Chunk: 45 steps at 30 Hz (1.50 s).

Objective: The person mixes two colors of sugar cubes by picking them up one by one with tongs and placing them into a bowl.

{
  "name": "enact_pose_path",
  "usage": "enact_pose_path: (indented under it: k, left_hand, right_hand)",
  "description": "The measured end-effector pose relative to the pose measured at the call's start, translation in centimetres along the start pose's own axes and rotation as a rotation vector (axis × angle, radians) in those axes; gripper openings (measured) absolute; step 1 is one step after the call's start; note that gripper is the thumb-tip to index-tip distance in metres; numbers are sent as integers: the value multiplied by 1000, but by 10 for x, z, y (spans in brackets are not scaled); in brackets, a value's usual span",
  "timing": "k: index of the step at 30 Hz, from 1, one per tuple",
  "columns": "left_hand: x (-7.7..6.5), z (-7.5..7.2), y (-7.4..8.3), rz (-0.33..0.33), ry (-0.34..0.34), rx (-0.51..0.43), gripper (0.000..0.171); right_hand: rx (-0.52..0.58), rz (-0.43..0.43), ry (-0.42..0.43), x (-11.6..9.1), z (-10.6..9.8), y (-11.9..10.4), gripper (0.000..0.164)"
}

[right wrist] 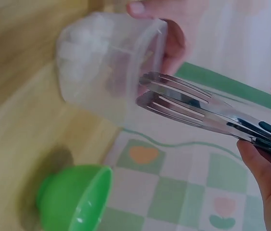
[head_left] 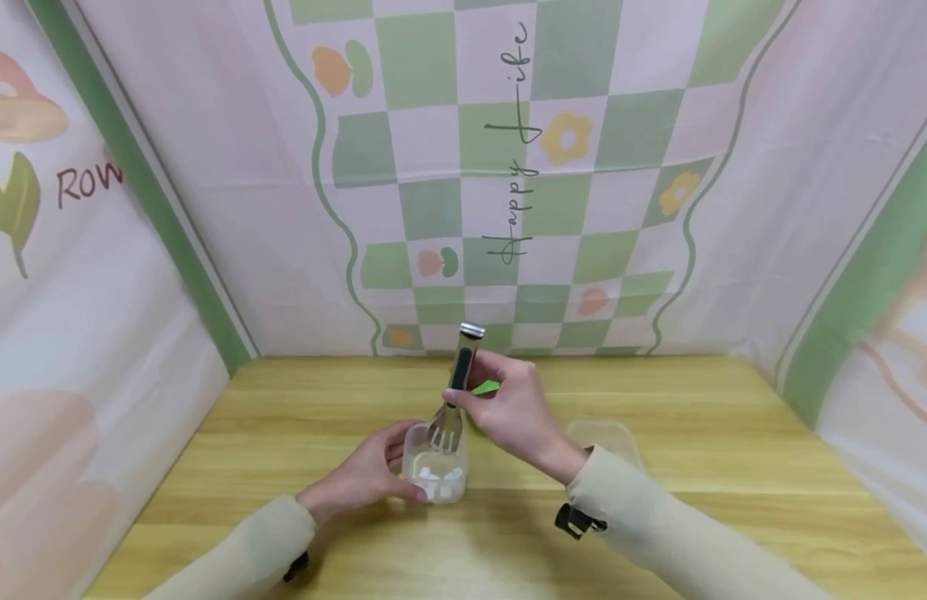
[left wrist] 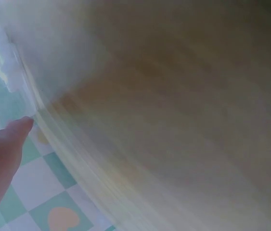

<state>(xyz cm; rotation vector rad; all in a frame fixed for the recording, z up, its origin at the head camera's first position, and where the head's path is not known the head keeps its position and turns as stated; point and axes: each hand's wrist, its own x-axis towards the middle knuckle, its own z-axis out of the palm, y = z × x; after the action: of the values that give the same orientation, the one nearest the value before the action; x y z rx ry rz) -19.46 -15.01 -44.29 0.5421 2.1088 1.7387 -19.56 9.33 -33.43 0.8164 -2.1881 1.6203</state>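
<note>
In the head view, my left hand (head_left: 366,471) holds a clear plastic container (head_left: 413,454) on the table, thumb at the near side and fingers at the far side. White pieces (head_left: 439,482) lie in its bottom. Metal tongs (head_left: 463,367) with slotted ends and dark grips are held between the thumb and fingers of my right hand (head_left: 512,408). The tong ends point down at the container's opening. From the right wrist, the two tong arms (right wrist: 188,103) appear slightly apart at the container's rim (right wrist: 147,53), with no piece between them. The left wrist view shows little beyond fingers (left wrist: 17,132).
A green bowl (right wrist: 72,197) stands on the table beyond my right hand, mostly hidden by it in the head view. Another clear plastic container or lid (head_left: 606,437) lies right, partly behind my sleeve. Printed cloth (head_left: 501,192) hangs at the wooden table's (head_left: 343,550) back and sides.
</note>
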Motion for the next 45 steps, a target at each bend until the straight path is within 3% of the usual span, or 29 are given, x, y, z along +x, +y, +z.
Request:
enact_pose_path:
  k: [9,21,36,45]
  left_hand:
    - [0,1,1,13,-5,-6,101]
    - [-1,0,2,-34,7,10,99]
    - [0,0,0,3,5,1,99]
    - [0,-2,-1,-25,9,6,100]
  right_hand:
    - [-9,62,-68,-3,24,19,19]
    - [-43,92,-133,-3,37,28,17]
    - [-121,52,-44,3,32,31,20]
    - [-142,82,-67,2,31,36,19]
